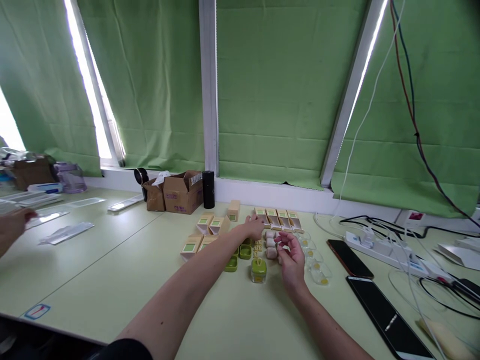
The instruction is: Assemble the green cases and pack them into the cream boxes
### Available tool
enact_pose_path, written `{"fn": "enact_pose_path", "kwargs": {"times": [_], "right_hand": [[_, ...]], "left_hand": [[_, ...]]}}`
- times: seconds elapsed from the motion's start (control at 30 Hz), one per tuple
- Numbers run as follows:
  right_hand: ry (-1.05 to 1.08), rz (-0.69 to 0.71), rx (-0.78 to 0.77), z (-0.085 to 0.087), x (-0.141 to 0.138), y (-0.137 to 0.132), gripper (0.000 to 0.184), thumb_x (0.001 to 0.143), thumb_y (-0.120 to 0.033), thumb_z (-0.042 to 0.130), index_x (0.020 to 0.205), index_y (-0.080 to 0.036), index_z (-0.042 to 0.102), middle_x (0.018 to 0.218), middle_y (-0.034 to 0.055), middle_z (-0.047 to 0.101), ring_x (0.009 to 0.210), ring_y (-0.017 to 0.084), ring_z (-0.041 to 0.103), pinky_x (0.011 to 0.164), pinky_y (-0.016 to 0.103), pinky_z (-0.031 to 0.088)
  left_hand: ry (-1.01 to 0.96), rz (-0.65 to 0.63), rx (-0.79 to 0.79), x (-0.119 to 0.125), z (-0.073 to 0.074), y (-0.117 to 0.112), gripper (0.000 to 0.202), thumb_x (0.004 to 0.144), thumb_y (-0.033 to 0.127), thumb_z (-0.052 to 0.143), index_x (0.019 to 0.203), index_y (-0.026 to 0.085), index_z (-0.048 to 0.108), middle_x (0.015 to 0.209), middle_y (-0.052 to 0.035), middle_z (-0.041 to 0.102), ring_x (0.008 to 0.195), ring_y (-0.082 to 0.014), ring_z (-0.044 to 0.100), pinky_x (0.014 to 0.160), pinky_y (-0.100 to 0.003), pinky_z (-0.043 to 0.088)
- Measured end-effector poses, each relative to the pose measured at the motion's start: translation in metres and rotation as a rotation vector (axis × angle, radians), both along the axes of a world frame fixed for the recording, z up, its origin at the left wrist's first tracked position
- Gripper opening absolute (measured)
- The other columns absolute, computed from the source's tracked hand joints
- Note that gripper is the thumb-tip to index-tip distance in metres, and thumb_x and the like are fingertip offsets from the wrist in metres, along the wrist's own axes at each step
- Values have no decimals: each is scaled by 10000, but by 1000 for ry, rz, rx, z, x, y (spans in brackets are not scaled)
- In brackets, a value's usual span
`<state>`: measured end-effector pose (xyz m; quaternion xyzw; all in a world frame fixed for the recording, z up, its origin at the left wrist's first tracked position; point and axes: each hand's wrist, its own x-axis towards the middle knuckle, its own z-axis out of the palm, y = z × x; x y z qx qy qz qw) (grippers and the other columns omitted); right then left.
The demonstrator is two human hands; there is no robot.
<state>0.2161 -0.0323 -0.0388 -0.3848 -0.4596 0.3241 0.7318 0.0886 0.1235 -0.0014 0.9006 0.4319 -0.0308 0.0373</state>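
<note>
My left hand (255,227) reaches across to the far side of the small parts, beside the open cartons; its fingertips are mostly hidden. My right hand (291,255) is curled, thumb near the fingers, beside small whitish rolls (271,253); what it holds, if anything, is hidden. Between my forearms stands a small clear container with a green looped lid (258,270). Behind it lie small yellow pieces (257,248). Green square trays or lids (245,251) sit left of these. Clear plastic shells with yellow dots (320,273) lie right of my right hand.
Small cartons with green labels (190,247) stand left, and open cartons (284,220) line the back. A brown cardboard box (183,192) and black cylinder (208,190) stand by the wall. Right are two phones (388,315), a power strip (386,254) and cables. Another person's hand (15,227) shows far left.
</note>
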Motion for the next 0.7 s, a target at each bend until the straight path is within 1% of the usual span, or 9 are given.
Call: {"fn": "enact_pose_path", "kwargs": {"times": [0.1,0.2,0.3,0.43,0.5,0.6,0.63,0.7], "right_hand": [[-8,20,-16,0,0,0,311,802,-337,702,1101,-252,689,994,47,694,898,227,629,725,330,512],[-6,7,2,0,1,0,310,800,-333,707,1097,-247,693,985,48,694,899,225,630,741,336,519],[-7,0,22,1,1,0,307,807,-333,707,1100,-242,695,983,52,702,906,225,636,759,341,521],[-12,3,17,1,0,0,309,825,-347,700,1116,-241,692,996,56,707,913,228,636,739,331,503],[-13,-2,17,2,0,-1,308,833,-352,698,1121,-242,691,996,54,708,911,228,635,742,333,500],[-20,-18,20,3,2,-1,312,837,-358,705,1129,-250,689,993,49,714,903,230,637,757,343,505],[-24,-23,20,3,2,-1,317,838,-360,709,1135,-252,688,996,49,715,903,230,639,762,346,508],[-30,-35,20,4,3,-1,330,840,-366,716,1147,-249,686,1015,53,720,913,232,644,778,351,512]], "left_hand": [[6,11,-20,7,-5,4,498,708,99,642,1185,228,703,1538,-160,525,1432,-443,370,1160,-727,267],[0,31,-18,7,-5,7,536,724,105,638,1242,233,679,1476,-175,581,1416,-445,392,1144,-744,271],[-34,43,5,-2,0,8,559,772,115,612,1314,251,643,1507,-155,572,1417,-425,411,1145,-719,301],[-109,57,50,-19,13,8,574,823,115,582,1381,247,594,1556,-144,535,1415,-405,454,1158,-685,335],[-160,59,78,-29,20,8,595,840,104,569,1423,219,562,1583,-162,505,1439,-393,455,1189,-653,338],[-258,41,117,-44,33,3,591,904,92,503,1492,145,494,1662,-194,389,1522,-340,403,1245,-513,355],[-294,35,130,-50,37,0,591,932,99,473,1522,139,461,1690,-190,341,1543,-325,384,1257,-480,353],[-356,25,155,-61,45,-10,591,967,118,441,1557,147,422,1710,-178,300,1547,-317,392,1265,-460,362]]}}
